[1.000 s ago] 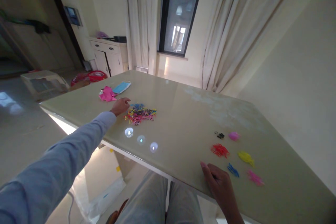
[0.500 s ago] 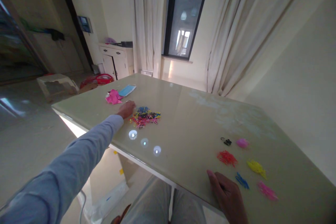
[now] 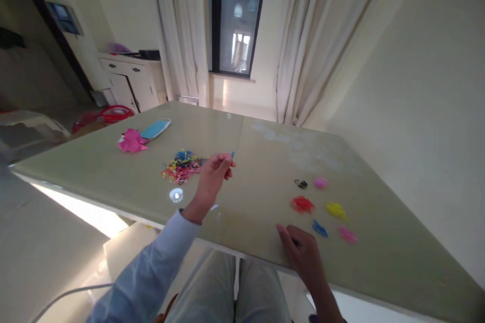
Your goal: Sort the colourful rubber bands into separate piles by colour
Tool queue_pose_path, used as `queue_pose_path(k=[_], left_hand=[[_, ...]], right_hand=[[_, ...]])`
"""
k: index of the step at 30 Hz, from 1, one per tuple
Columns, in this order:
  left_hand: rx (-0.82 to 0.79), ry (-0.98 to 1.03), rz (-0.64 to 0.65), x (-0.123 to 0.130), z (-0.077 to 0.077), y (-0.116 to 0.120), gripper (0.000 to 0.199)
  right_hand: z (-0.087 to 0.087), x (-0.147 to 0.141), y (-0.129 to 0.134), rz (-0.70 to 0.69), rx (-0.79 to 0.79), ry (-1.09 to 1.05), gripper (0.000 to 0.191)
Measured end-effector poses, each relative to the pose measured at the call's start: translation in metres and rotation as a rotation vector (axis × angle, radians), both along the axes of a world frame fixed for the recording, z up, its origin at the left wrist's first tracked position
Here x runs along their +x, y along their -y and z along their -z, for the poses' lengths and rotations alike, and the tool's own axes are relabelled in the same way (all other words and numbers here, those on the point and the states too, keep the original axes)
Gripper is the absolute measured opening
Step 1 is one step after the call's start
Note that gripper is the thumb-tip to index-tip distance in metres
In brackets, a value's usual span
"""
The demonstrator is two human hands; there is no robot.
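Between the thumb and fingers of my left hand [image 3: 215,174] a small blue rubber band [image 3: 233,154] is pinched, its tip showing above the fingers. This hand is above the table, just right of a mixed pile of coloured rubber bands [image 3: 180,165], and hides part of it. My right hand [image 3: 303,250] rests as a loose fist by the near table edge, thumb on top; I see nothing in it. Close to it lie sorted heaps of bands: blue [image 3: 320,228], red [image 3: 302,205], black [image 3: 302,183], yellow [image 3: 336,210], pink [image 3: 347,234] and purple-pink [image 3: 320,182].
The glossy table [image 3: 257,171] reflects ceiling lights near its front edge. At its left lie a crumpled pink piece [image 3: 132,141] and a blue face mask [image 3: 155,128]. Beyond stand a white cabinet [image 3: 132,81], curtains [image 3: 182,35] and a window [image 3: 240,20].
My left hand has moved right from the mixed pile and lifted, now with a blue rubber band in its pinch. The view has turned right; my right hand stays a fist at the edge.
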State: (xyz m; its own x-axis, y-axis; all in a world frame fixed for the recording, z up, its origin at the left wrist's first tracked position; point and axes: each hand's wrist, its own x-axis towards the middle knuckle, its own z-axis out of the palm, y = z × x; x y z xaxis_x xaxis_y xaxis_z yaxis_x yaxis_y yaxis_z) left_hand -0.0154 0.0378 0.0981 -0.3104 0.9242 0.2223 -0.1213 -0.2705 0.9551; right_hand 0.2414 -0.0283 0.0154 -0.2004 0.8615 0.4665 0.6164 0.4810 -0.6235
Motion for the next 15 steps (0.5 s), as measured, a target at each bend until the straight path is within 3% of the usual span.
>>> queue_pose_path(k=[2, 5, 12, 15], left_hand=[[-0.011, 0.177, 0.073, 0.034, -0.008, 0.026, 0.029], [-0.039, 0.272, 0.125, 0.066, -0.010, 0.049, 0.027], [-0.084, 0.342, 0.286, 0.087, 0.006, 0.044, 0.029], [-0.103, 0.251, 0.405, 0.094, 0.008, 0.038, 0.032]], right_hand=[[0.000, 0.000, 0.001, 0.012, -0.008, 0.000, 0.049], [0.001, -0.001, 0.001, 0.025, -0.016, -0.011, 0.050], [0.000, -0.003, 0.004, 0.033, -0.041, -0.022, 0.050], [-0.001, -0.004, 0.005, 0.029, -0.046, -0.035, 0.051]])
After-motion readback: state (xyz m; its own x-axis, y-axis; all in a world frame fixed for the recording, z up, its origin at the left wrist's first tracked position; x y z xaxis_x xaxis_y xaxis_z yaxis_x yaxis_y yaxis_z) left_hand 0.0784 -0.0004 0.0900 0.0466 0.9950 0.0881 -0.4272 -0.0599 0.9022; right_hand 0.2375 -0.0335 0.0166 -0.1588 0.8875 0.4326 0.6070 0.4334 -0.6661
